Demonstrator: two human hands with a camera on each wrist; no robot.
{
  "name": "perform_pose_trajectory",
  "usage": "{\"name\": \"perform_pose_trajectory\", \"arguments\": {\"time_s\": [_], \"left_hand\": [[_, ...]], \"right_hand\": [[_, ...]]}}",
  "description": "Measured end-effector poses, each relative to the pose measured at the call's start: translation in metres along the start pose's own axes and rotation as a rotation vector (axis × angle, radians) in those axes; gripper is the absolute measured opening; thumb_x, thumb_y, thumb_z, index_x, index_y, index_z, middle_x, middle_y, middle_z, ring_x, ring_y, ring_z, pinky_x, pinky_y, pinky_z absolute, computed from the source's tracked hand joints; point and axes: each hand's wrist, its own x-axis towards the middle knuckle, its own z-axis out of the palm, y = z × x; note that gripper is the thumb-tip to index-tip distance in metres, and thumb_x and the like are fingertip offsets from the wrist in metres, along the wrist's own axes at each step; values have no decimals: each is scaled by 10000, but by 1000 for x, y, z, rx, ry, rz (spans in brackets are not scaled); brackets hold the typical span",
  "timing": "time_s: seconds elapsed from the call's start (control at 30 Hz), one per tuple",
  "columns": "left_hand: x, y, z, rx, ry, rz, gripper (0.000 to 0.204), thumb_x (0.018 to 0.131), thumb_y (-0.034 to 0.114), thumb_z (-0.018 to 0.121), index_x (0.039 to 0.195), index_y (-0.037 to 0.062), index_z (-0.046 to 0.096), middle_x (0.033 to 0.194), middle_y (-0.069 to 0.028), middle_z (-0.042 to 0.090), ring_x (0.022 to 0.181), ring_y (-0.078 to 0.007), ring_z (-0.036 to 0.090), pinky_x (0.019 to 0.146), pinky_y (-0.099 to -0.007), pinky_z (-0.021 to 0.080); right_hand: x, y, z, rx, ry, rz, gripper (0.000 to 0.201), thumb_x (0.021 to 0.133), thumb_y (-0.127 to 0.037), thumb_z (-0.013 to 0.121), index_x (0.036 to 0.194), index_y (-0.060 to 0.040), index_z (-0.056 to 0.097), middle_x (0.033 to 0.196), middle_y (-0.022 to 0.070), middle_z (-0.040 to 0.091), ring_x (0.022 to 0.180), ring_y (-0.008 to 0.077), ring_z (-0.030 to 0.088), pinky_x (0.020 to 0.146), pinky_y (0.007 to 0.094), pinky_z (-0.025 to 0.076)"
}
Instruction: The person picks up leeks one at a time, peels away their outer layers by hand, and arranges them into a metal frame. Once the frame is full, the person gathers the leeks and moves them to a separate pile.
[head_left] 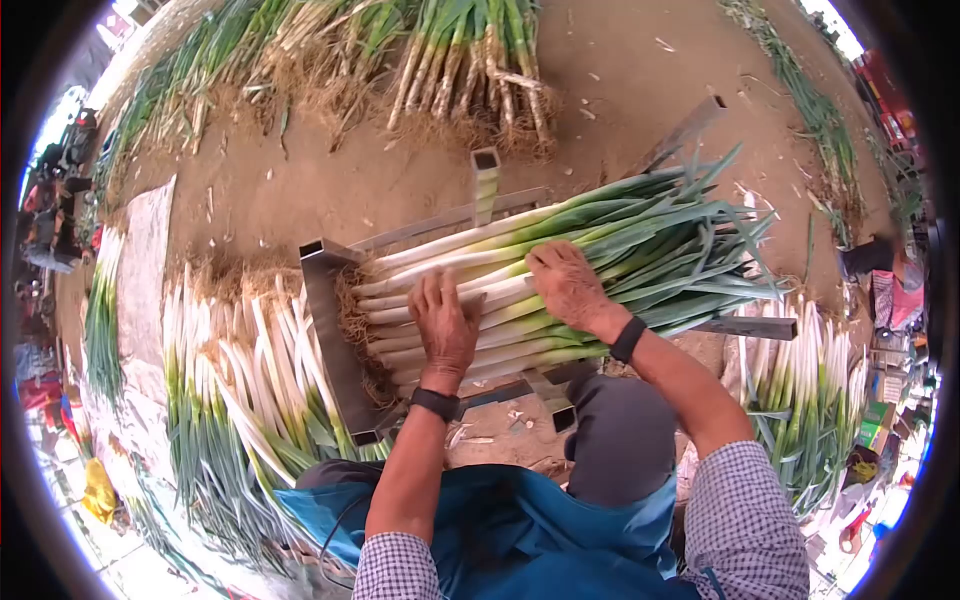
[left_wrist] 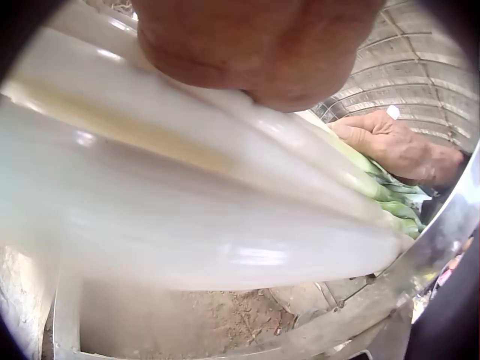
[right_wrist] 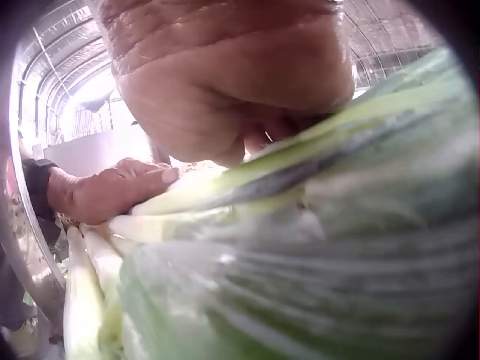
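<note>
A layer of long green onions (head_left: 480, 236) lies side by side across a metal rack (head_left: 328, 345), with white stalks and roots to the left and green leaves to the right. My left hand (head_left: 445, 325) is bent over the white stalks, its thumb pointing right. Farther right, my right hand (head_left: 570, 285) grips stalks where white turns green. In the left wrist view, thick white stalks (left_wrist: 187, 165) pass close beneath the left palm. Leaves (right_wrist: 315, 262) fill much of the right wrist view, and the right fingertips are mostly hidden behind them.
Upright metal posts (head_left: 485, 185) stand at the rack's sides. More green onions (head_left: 260, 340) lie at the left, and another pile (head_left: 805, 400) lies at the right. Rooted bundles (head_left: 475, 70) lie on the dirt floor (head_left: 620, 90) ahead. My knee (head_left: 625, 430) is close below the rack.
</note>
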Motion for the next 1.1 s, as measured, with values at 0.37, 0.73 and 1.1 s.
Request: {"name": "perform_pose_trajectory", "arguments": {"time_s": [0.37,0.73,1.1], "left_hand": [[2,-13,0,125,-161,3,677,929,432,636,1351,-87,531,1424,-212,461,1362,-366,380,1150,-467,276],[-1,-11,3,168,-82,30,640,934,403,627,1330,-94,551,1389,-230,473,1343,-400,374,1170,-508,238],[0,-12,3,147,-50,47,634,911,365,670,1315,-106,539,1360,-231,475,1287,-399,397,1133,-511,292]], "right_hand": [[-4,-8,-3,-46,-15,-3,316,881,-172,642,1116,39,624,1241,164,580,1220,325,509,1114,440,361],[38,50,20,242,-217,25,147,853,-183,641,775,-68,690,763,133,644,797,328,630,788,435,523],[95,45,-9,-18,-602,255,403,731,-407,810,832,-24,735,901,181,723,944,385,690,786,486,548]]}}
